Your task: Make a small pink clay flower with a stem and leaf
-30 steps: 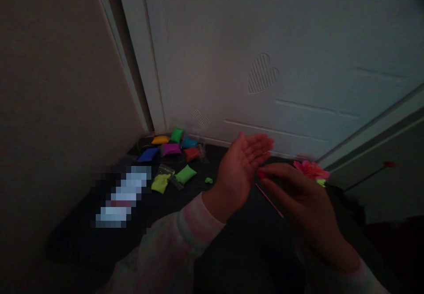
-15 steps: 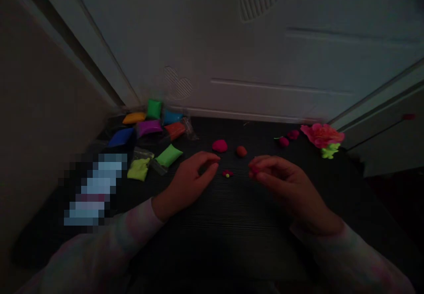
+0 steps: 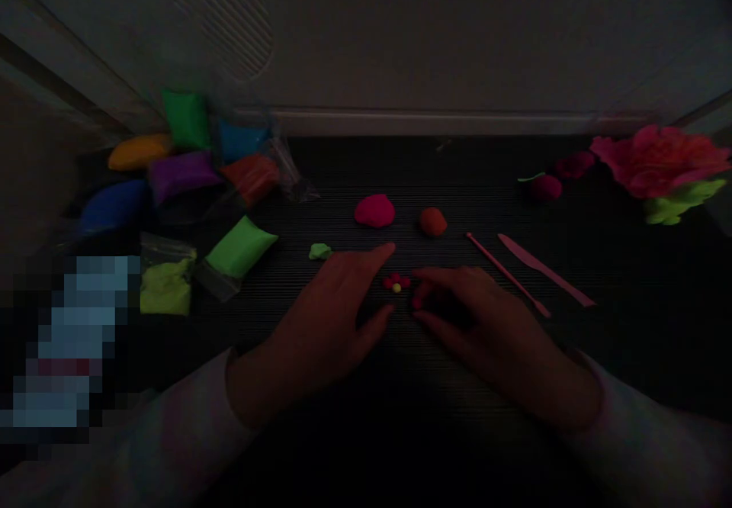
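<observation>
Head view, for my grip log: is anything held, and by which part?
The right hand holds a pink lump in its fingers; too dark to tell by which part. The left hand holds nothing visible.

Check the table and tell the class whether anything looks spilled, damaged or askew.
Nothing looks spilled or damaged. The small flower between the left hand and right hand looks lopsided: its red petals leave the near side of the yellow ball bare. At left, a pale patch is too blocky to identify.
</observation>
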`<state>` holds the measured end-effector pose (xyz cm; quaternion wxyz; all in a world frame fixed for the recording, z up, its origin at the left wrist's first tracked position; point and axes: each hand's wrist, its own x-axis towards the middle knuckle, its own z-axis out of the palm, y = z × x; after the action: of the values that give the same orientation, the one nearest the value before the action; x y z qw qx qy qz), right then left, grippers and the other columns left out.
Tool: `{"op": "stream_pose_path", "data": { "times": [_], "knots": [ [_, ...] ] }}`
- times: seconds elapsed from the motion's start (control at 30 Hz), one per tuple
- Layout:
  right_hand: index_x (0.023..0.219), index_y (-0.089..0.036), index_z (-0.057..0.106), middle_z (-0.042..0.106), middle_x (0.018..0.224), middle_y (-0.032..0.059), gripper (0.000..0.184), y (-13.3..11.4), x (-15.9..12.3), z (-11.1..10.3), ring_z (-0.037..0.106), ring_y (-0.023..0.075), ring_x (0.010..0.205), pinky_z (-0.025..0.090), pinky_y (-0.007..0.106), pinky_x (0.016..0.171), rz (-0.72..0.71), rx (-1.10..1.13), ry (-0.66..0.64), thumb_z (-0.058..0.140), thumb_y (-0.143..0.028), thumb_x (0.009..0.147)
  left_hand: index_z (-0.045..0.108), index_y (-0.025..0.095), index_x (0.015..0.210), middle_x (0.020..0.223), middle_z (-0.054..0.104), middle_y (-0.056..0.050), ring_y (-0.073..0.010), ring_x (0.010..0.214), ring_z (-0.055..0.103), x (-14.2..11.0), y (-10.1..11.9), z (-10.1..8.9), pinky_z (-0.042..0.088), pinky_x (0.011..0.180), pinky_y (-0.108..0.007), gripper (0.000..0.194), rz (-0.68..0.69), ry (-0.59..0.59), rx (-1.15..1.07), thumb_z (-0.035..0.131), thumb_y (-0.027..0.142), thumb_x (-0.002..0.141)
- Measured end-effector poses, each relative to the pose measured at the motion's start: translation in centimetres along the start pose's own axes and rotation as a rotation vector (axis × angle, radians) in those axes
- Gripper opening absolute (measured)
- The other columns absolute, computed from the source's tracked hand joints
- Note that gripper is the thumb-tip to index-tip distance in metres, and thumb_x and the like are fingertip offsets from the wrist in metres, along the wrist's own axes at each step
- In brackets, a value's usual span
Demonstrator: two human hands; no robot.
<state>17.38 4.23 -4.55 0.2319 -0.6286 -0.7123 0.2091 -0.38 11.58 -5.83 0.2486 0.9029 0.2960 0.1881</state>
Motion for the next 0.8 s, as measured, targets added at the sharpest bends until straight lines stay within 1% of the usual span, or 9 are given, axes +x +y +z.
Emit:
{"op": "stream_pose_path", "data": {
  "times": [0.17,0.23,0.33,0.5,0.63,0.8],
  "knots": [
    [0.107,-0.022,0.046,0.058,0.097,0.0038,0.034,0.26,-0.03,-0.17,0.055,0.0175,0.089,0.047,0.034,0.075,-0.015,0.000,-0.038,0.056,-0.022,0.074,0.027,0.018,0.125,0.115,0.049,-0.007,-0.0175,0.102,0.046,0.04,-0.11,-0.01,0.041,0.087,-0.032,0.055,-0.001,-0.021,-0.001,0.051,0.021,0.075],
    [0.104,-0.020,0.049,0.058,0.098,0.0047,0.030,0.29,-0.05,-0.24,0.054,0.0175,0.092,0.047,0.033,0.076,-0.024,0.008,-0.044,0.056,-0.022,0.075,0.028,0.017,0.125,0.114,0.050,-0.006,-0.0166,0.102,0.046,0.14,-0.10,-0.05,0.040,0.088,-0.032,0.052,0.022,-0.032,0.000,0.049,0.017,0.076],
    [0.095,-0.019,0.052,0.057,0.095,0.0048,0.021,0.18,-0.13,-0.22,0.052,0.0159,0.091,0.046,0.031,0.077,-0.044,-0.014,-0.019,0.055,-0.022,0.075,0.029,0.016,0.125,0.113,0.052,-0.006,-0.0145,0.102,0.046,0.34,-0.10,-0.05,0.039,0.089,-0.030,0.050,0.055,-0.030,0.002,0.046,0.012,0.078],
    [0.089,-0.019,0.054,0.057,0.092,0.0032,0.014,-0.01,-0.16,0.00,0.051,0.0139,0.089,0.045,0.029,0.078,-0.043,-0.067,0.005,0.054,-0.019,0.076,0.028,0.016,0.126,0.107,0.055,-0.004,-0.0131,0.098,0.047,0.55,-0.28,0.15,0.040,0.087,-0.029,0.051,0.070,-0.038,0.008,0.045,0.009,0.078],
    [0.090,-0.019,0.056,0.057,0.091,0.0031,0.014,0.07,0.02,0.09,0.052,0.0131,0.086,0.045,0.027,0.076,-0.048,-0.087,0.008,0.053,-0.019,0.077,0.030,0.017,0.124,0.102,0.057,-0.002,-0.0122,0.095,0.048,0.54,-0.33,0.27,0.041,0.085,-0.027,0.048,0.085,-0.041,-0.005,0.046,0.011,0.079],
    [0.090,-0.018,0.056,0.057,0.090,0.0032,0.015,0.07,-0.07,0.05,0.053,0.0131,0.086,0.045,0.026,0.076,-0.052,-0.087,0.014,0.055,-0.020,0.075,0.035,0.017,0.121,0.103,0.056,-0.003,-0.0125,0.094,0.048,0.46,-0.33,0.19,0.041,0.084,-0.028,0.042,0.088,-0.036,-0.001,0.046,0.015,0.080]
  ]
}}
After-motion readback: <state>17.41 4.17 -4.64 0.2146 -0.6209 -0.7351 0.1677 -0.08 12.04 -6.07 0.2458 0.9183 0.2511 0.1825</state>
